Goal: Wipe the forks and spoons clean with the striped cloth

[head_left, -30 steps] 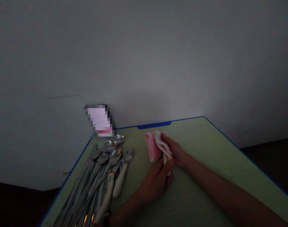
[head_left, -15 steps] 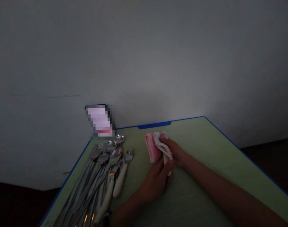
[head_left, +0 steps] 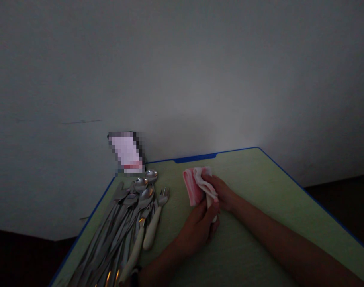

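hands (head_left: 197, 232) curled around pink cloth (head_left: 192, 185)

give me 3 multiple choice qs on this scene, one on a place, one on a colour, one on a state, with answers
1. Where is the pile of cutlery relative to the left hand? A. right of it B. left of it C. under it
2. What colour is the table's edge? A. blue B. red C. white
3. What state is the pink-and-white cloth in? A. spread flat B. hanging off the table C. folded around a cream handle

1 B: it lies further left on the green table.
2 A: a blue band borders the tabletop.
3 C: the right hand presses it around the handle.
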Demonstrator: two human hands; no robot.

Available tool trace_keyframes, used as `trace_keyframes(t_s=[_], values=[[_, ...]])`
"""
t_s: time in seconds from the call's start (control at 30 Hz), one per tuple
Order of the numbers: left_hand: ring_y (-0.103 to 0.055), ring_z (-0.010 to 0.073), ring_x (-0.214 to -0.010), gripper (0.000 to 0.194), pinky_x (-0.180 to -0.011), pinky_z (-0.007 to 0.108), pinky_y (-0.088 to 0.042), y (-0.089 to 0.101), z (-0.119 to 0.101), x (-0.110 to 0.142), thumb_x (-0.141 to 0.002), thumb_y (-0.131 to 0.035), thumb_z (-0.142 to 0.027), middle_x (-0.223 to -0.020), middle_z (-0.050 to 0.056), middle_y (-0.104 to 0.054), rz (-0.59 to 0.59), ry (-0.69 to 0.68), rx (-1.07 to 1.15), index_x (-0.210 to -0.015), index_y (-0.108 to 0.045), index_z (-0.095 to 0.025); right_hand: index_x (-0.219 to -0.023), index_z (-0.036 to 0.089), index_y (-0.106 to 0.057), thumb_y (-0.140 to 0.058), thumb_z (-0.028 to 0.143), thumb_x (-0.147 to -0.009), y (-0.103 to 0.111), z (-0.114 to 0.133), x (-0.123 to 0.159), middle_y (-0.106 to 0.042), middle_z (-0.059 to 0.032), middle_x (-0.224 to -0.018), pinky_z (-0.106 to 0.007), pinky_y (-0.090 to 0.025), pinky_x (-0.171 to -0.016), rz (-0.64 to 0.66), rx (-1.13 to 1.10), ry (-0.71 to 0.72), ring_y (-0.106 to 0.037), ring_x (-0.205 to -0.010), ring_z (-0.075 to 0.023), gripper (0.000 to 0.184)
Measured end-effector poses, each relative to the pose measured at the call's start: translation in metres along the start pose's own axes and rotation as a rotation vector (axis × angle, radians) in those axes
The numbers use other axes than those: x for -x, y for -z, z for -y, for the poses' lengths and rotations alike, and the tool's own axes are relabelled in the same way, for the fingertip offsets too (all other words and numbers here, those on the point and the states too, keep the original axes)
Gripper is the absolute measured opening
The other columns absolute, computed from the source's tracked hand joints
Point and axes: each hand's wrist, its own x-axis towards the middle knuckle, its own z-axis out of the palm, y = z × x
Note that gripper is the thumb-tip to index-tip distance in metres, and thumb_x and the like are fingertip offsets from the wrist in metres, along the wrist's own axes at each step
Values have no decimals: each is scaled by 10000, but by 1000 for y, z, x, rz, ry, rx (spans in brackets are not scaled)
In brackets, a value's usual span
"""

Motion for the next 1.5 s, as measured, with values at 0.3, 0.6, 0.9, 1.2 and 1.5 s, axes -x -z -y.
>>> trace_keyframes(t_s=[0.3, 0.6, 0.9, 1.2, 1.5], values=[[-309, 62, -368, 330, -353, 182, -267, -1, -4, 1, -860, -381, -506, -495, -79, -393, 1, -4, 3, -788, -430, -188, -775, 153, -651, -686, 399, -667, -1, 1, 0, -653, -4, -693, -236, -407, -621, 2, -14, -9, -547, -612, -114, 271], [-314, 68, -369, 318, -356, 188, -270, -1, -4, 1, -865, -379, -498, -490, -80, -395, 8, 6, -17, -809, -434, -190, -758, 151, -645, -693, 399, -657, -3, 3, 2, -641, 7, -672, -225, -396, -612, -11, -8, -6, -533, -603, -104, 272], [-329, 69, -377, 323, -365, 191, -282, 0, -3, 1, -857, -393, -504, -504, -77, -411, -10, 12, 11, -800, -444, -190, -757, 164, -646, -670, 397, -682, -2, 1, 1, -638, 6, -666, -236, -387, -615, -16, 25, -1, -528, -604, -112, 246], [-326, 66, -379, 321, -367, 191, -258, -1, -3, 0, -851, -407, -505, -499, -81, -395, -9, 21, 26, -805, -446, -190, -767, 158, -649, -638, 430, -717, -1, 0, -1, -642, 0, -661, -236, -405, -639, -6, -37, -42, -544, -617, -116, 277], [-335, 62, -368, 335, -350, 180, -271, 1, -1, 0, -867, -366, -509, -519, -73, -416, 6, -3, 50, -799, -429, -187, -800, 210, -635, -523, 567, -751, -11, 6, 0, -627, -6, -628, -268, -435, -639, -81, -159, -38, -579, -680, -164, 377]])
